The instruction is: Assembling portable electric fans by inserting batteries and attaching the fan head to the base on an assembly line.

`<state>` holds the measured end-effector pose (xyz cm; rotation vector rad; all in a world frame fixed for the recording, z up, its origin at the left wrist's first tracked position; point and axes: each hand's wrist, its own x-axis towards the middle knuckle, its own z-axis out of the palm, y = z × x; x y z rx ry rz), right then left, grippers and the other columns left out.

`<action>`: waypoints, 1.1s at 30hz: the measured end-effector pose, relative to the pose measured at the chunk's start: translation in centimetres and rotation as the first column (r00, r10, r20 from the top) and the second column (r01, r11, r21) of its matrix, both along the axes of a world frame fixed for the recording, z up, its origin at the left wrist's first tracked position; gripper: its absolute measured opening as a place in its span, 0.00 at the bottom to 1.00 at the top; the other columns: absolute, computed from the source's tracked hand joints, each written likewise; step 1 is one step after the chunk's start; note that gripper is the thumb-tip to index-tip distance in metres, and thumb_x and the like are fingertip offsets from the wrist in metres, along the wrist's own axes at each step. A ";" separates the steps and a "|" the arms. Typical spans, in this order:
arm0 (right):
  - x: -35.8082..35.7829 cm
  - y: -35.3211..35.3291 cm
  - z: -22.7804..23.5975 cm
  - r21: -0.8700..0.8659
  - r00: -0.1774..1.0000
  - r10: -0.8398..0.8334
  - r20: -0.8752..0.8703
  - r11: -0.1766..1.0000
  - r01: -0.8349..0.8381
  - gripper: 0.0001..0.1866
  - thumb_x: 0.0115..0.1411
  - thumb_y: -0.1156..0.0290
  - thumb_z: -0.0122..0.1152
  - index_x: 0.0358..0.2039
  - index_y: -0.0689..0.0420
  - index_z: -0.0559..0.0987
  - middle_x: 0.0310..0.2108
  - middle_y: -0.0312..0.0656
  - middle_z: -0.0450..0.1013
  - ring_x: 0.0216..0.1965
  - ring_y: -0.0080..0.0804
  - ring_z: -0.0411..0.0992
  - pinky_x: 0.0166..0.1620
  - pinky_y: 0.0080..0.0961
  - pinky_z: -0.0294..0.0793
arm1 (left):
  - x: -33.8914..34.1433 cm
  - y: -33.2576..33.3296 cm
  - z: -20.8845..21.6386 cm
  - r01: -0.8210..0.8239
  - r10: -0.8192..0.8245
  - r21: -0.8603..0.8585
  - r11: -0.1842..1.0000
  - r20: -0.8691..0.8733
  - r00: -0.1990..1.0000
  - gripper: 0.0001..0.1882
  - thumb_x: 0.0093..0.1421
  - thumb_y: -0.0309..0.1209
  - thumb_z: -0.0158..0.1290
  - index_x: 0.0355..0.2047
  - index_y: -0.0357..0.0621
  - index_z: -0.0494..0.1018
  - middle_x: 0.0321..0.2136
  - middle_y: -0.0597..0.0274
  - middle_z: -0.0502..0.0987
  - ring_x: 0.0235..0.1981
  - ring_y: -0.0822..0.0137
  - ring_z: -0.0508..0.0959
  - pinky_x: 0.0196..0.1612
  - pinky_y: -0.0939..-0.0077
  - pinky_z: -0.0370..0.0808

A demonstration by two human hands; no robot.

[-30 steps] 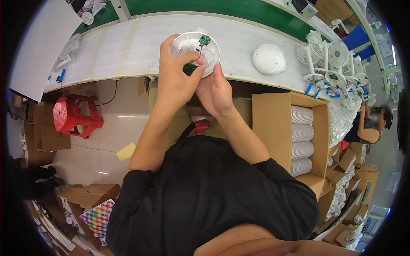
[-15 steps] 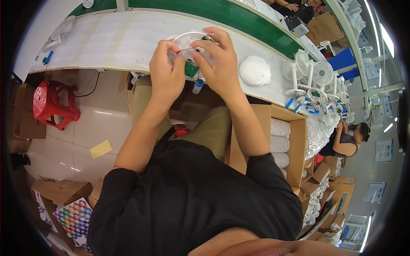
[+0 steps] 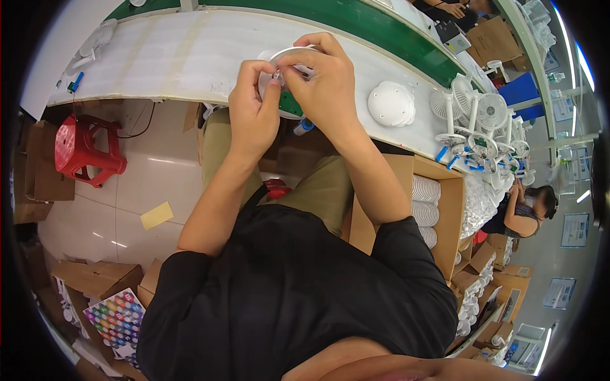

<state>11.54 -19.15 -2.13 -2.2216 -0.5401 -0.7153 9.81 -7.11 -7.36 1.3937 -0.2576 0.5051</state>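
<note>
Over the near edge of the white bench, both hands meet at a round white fan base (image 3: 267, 56). A green circuit board (image 3: 291, 105) shows at its near side. My left hand (image 3: 252, 111) is closed, thumb and forefinger pinching a small pale wire connector (image 3: 277, 75). Against the same piece press the thumb and forefinger of my right hand (image 3: 327, 82); its other fingers curl by the base's far rim. The wires are mostly covered by my fingers. A blue cylindrical battery (image 3: 304, 127) hangs below the base, beside my right wrist.
To the right on the bench (image 3: 210, 51) lies a white domed cover (image 3: 391, 103), then a cluster of small white fans (image 3: 473, 120). An open carton (image 3: 450, 219) of stacked white discs stands by my right arm. A red stool (image 3: 92, 149) is at left. Another person (image 3: 518, 213) sits far right.
My fingertips have drawn together; the wires stretched between them before are now mostly hidden. My right hand has closed in over the base. The whole view has shifted slightly.
</note>
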 end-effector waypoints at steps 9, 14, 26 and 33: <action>-0.1 -3.4 1.0 0.089 0.967 0.054 0.249 0.993 -0.078 0.08 0.50 0.76 0.62 0.32 0.55 0.82 0.39 0.37 0.70 0.34 0.32 0.68 0.41 0.25 0.69 | 0.6 3.3 1.9 0.341 -0.309 0.261 0.903 -0.156 0.938 0.08 0.58 0.21 0.49 0.38 0.42 0.72 0.25 0.66 0.73 0.18 0.77 0.63 0.22 0.83 0.62; -6.4 -5.2 -3.9 0.554 0.944 0.009 -0.329 0.811 0.185 0.09 0.55 0.77 0.59 0.37 0.64 0.75 0.39 0.41 0.71 0.34 0.27 0.67 0.40 0.23 0.69 | 1.7 2.7 2.7 0.292 -0.280 0.303 0.907 -0.085 0.956 0.09 0.57 0.20 0.49 0.38 0.41 0.73 0.26 0.65 0.73 0.18 0.77 0.63 0.22 0.84 0.61; -8.3 -5.1 -0.3 0.826 0.759 0.530 -0.377 0.563 0.017 0.18 0.56 0.80 0.60 0.48 0.65 0.78 0.32 0.41 0.73 0.29 0.23 0.69 0.33 0.14 0.70 | 1.0 2.4 2.7 0.226 -0.216 0.366 0.903 -0.070 0.974 0.10 0.58 0.19 0.47 0.39 0.40 0.73 0.23 0.64 0.69 0.18 0.76 0.63 0.22 0.84 0.62; -6.7 -5.3 -0.7 0.736 0.836 0.376 -0.399 0.676 0.048 0.12 0.56 0.81 0.61 0.42 0.66 0.81 0.29 0.39 0.75 0.26 0.21 0.68 0.30 0.11 0.68 | 1.1 2.6 2.6 0.249 -0.242 0.376 0.893 -0.065 0.968 0.11 0.58 0.18 0.46 0.40 0.41 0.72 0.23 0.64 0.69 0.18 0.76 0.63 0.22 0.83 0.63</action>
